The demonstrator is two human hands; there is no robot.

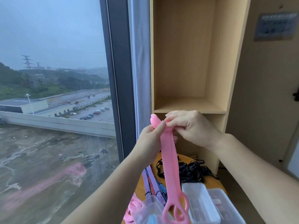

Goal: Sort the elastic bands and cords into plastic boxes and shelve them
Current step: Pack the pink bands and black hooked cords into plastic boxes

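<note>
A long pink elastic band hangs down from both hands in front of the wooden shelf unit. My left hand grips its top end from the left. My right hand pinches the same end from the right. The band's looped lower end dangles over clear plastic boxes on a small round wooden table. A tangle of black cords lies on the table behind the boxes. Purple striped bands and more pink bands lie at the left.
A large window with a dark frame fills the left side. A pale curtain hangs between window and shelf. The shelf compartment at hand height holds nothing. A grey plate is fixed to the panel at right.
</note>
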